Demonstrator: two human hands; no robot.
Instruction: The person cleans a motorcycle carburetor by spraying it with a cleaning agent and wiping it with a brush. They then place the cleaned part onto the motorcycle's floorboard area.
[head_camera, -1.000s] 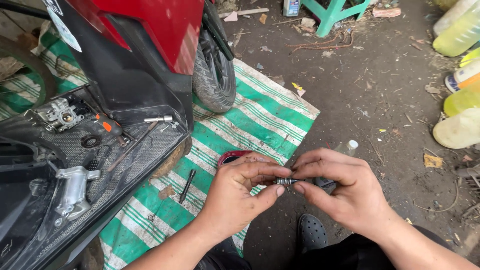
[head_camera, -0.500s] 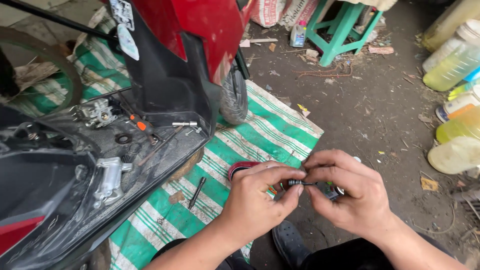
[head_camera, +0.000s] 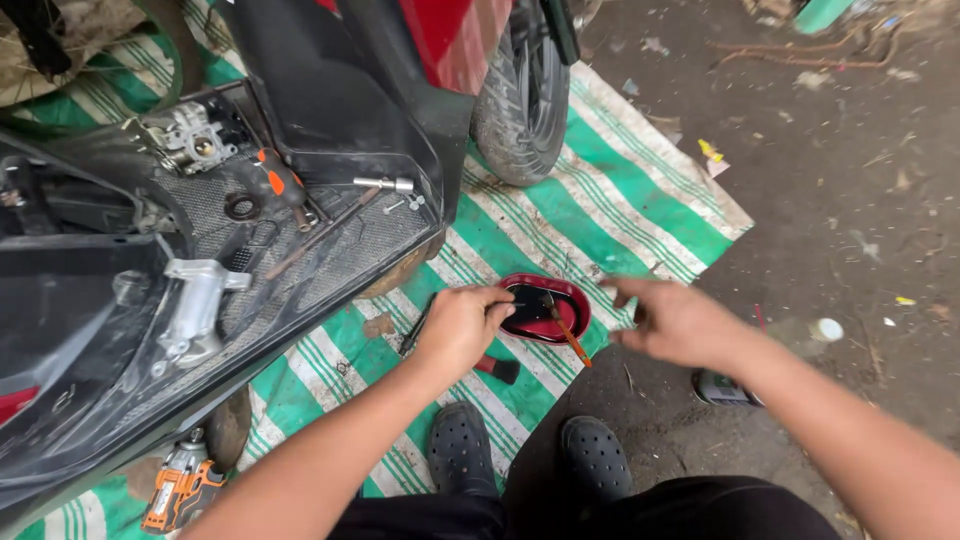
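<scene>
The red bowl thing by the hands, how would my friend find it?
Start at the scooter's front tyre and follow the green-and-white striped mat toward the person. The shallow red dish sits there, right beside the left hand. It is the only thing holding dark liquid, with an orange-handled tool resting in it.

Only one view: head cam, worn by the person, looked steeply down and a bit fwd from above the knees. Close range, approx arm's length to the work. Left hand (head_camera: 462, 325) sat near frame centre, right hand (head_camera: 672, 322) centre-right, forearms entering from the bottom edge. Scooter footboard (head_camera: 300, 250) filled the left and upper left, its tyre (head_camera: 520, 110) at top centre; striped tarp (head_camera: 640, 200) ran across the middle, bare dirt ground (head_camera: 850, 180) at right. No 2nd view, so no overlap.
</scene>
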